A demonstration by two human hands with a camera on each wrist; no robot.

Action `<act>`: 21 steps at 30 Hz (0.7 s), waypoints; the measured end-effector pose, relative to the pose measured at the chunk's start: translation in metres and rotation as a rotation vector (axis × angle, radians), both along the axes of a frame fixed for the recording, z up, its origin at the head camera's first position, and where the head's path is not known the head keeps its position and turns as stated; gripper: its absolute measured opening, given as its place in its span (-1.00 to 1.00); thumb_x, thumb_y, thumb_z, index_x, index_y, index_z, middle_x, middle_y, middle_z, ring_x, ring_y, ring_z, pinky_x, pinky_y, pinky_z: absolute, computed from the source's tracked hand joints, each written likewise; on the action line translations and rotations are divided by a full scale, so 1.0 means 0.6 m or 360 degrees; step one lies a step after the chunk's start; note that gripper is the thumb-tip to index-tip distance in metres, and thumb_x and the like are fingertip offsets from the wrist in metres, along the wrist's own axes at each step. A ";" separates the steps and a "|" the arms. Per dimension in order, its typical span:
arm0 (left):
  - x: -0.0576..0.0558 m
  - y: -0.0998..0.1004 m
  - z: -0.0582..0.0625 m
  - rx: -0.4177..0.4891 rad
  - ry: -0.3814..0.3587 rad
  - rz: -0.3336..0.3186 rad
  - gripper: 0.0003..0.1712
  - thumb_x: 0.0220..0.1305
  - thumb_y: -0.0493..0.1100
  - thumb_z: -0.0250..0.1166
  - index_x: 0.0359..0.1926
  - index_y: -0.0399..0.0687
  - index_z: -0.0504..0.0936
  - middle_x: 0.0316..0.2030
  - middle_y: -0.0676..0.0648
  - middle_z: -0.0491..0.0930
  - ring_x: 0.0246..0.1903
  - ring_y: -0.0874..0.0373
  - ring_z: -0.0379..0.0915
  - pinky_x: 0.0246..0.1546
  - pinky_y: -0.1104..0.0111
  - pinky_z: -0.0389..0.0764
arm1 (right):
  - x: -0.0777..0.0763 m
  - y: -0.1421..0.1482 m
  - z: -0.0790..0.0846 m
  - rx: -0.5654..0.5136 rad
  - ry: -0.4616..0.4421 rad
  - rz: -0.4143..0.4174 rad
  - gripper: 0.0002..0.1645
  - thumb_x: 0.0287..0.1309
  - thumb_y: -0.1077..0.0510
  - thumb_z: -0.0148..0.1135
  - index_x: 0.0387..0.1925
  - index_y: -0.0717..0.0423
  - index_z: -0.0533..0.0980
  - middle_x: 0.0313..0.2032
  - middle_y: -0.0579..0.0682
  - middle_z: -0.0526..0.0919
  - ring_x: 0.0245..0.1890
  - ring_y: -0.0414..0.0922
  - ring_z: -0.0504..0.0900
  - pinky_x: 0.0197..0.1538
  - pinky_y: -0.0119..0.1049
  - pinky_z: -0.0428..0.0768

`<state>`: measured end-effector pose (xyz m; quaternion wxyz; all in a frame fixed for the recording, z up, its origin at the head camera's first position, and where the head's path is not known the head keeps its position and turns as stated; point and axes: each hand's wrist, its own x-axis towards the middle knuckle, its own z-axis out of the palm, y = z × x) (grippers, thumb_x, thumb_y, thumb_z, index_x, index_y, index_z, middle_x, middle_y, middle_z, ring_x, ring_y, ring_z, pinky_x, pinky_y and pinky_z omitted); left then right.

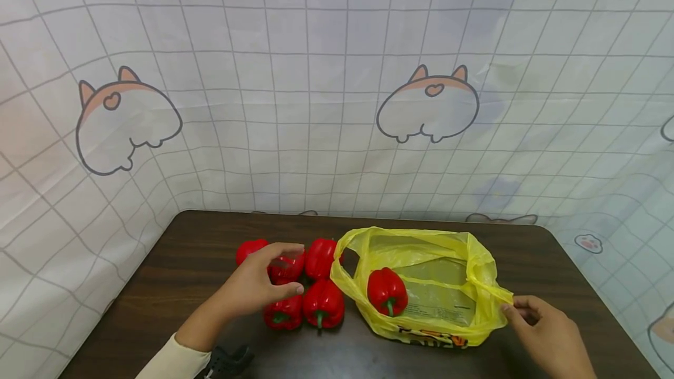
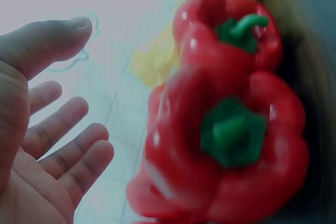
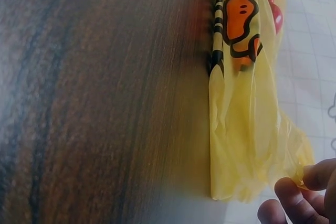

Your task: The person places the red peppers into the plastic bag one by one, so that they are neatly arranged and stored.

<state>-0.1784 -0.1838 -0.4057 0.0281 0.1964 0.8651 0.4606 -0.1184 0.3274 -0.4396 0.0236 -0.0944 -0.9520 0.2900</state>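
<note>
Yellow plastic, thin, creased and partly see-through, makes up the bag [image 1: 387,325] lying with its mouth wide on the dark wood-grain bench [image 1: 158,285] in the head view. Black and orange print runs along its front. Inside, toward the left end, sits a glossy red bell pepper [image 1: 387,292] with a green stem. Five more peppers [image 1: 323,303] cluster just left of the bag, shiny and deeply lobed. The left hand [image 1: 255,285] is over that cluster, thumb and fingers spread apart and holding nothing. The right hand [image 1: 550,332] pinches the bag's right edge.

From the left wrist, the nearest pepper shows a smooth red skin with pale highlights and a broad, angular green cap with a stubby stem; the one beyond it has a slimmer, curved stem. Yellow film shows behind them. The left hand's palm is bare.

From the right wrist, the bag's wall hangs in soft vertical folds, an orange figure outlined in black on it. Thumb and finger nip its corner.
</note>
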 end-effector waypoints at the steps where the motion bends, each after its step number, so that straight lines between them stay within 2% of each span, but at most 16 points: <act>1: 0.000 -0.005 -0.001 0.0004 -0.0010 0.0012 -0.22 0.09 0.01 0.61 0.34 0.12 0.52 0.23 0.02 0.54 0.10 -0.14 0.50 -0.11 0.08 0.68 | 0.000 0.000 0.000 0.0004 0.0005 0.0001 -0.29 0.45 -0.23 0.14 0.09 0.40 0.55 -0.21 0.07 0.75 -0.28 0.00 0.70 -0.30 -0.03 0.65; 8: -0.003 -0.046 -0.014 0.0025 0.0039 0.0069 -0.24 0.14 -0.04 0.58 0.34 0.03 0.51 0.22 -0.06 0.53 0.10 -0.18 0.48 -0.04 -0.03 0.65 | 0.000 0.001 0.000 -0.0014 -0.0003 -0.0009 -0.28 0.46 -0.24 0.13 0.11 0.39 0.54 -0.21 0.06 0.75 -0.29 -0.01 0.69 -0.32 -0.06 0.64; 16: -0.007 -0.084 -0.026 0.0014 0.0165 0.0136 -0.24 0.12 -0.03 0.60 0.33 0.04 0.52 0.19 -0.11 0.58 0.04 -0.14 0.55 -0.11 0.00 0.66 | 0.001 0.000 0.001 0.0011 0.0019 -0.0016 -0.31 0.47 -0.21 0.12 0.09 0.39 0.55 -0.22 0.06 0.75 -0.30 0.00 0.69 -0.34 -0.07 0.63; 21: -0.009 -0.102 -0.030 0.0006 0.0184 0.0176 -0.23 0.12 -0.05 0.60 0.33 -0.02 0.51 0.15 -0.14 0.59 0.00 -0.10 0.57 -0.21 0.17 0.70 | 0.000 0.001 0.002 0.0013 0.0009 -0.0027 -0.29 0.47 -0.24 0.12 0.09 0.39 0.55 -0.23 0.05 0.74 -0.30 0.00 0.69 -0.34 -0.05 0.63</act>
